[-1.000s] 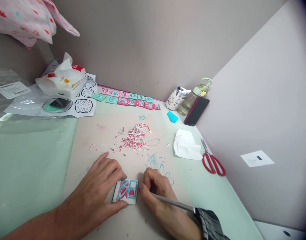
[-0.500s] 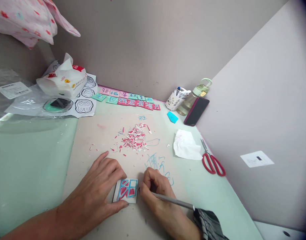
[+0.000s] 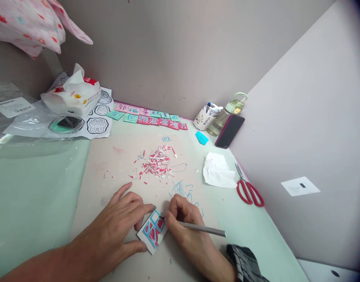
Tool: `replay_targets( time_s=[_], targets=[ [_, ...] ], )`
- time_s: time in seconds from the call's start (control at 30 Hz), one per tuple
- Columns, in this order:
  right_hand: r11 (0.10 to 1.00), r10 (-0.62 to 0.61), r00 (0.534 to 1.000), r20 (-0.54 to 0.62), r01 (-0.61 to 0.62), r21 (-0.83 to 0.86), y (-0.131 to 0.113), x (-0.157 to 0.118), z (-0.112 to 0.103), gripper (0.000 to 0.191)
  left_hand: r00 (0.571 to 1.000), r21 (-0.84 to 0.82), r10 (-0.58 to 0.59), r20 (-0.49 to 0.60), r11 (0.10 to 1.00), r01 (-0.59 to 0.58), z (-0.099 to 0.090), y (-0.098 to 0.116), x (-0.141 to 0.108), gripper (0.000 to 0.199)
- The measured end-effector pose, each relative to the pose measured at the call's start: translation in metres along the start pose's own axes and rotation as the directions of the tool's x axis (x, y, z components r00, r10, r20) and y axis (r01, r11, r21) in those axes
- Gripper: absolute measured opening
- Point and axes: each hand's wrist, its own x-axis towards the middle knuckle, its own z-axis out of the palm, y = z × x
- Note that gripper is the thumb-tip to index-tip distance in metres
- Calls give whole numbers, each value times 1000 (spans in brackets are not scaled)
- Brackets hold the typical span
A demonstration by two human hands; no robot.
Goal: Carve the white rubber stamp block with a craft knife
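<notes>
A small white carving block (image 3: 153,231) with blue outlines and red patches lies tilted on the beige board (image 3: 103,156). My left hand (image 3: 125,223) grips its left side, the thumb at the lower corner and the fingers at the upper corner. My right hand (image 3: 185,225) is closed around a slim silver craft knife (image 3: 205,228), held like a pen. The knife's dark tip meets the block's right part, beside a red patch; the exact contact is too small to tell. Beyond the hands lies a heap of red and white shavings (image 3: 159,162).
Lettered pink and green tiles (image 3: 150,119) line the back. Red-handled scissors (image 3: 250,192), a crumpled tissue (image 3: 217,170), a phone (image 3: 229,131), a bottle (image 3: 223,117) and a pen cup (image 3: 206,116) stand or lie at right. A tissue pack (image 3: 74,96) sits at left.
My left hand has turned the block clockwise, from nearly square-on to slanted. The knife's tip now reaches onto the block, where it was just off its right edge.
</notes>
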Motion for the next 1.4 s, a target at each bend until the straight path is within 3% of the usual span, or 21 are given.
replay_targets(
  time_s=[0.2, 0.43, 0.63, 0.93, 1.4],
  targets=[
    [999, -24, 998, 50, 23, 27, -1, -2, 1, 21, 999, 6, -44, 9, 999, 44, 4, 2, 2, 52],
    [997, -42, 999, -17, 43, 61, -6, 2, -7, 23, 993, 65, -27, -114, 997, 35, 11, 9, 0, 57],
    [995, -47, 999, -15, 49, 88, -2, -1, 3, 22, 999, -4, -29, -23, 1000, 29, 7, -2, -2, 71],
    [995, -44, 999, 2, 44, 91, -1, -1, 8, 22, 999, -24, -42, 30, 999, 43, 2, -4, -2, 49],
    [1000, -6, 1000, 27, 5, 23, -7, -1, 10, 24, 999, -19, -39, -9, 999, 39, 7, -4, -5, 53]
  ],
)
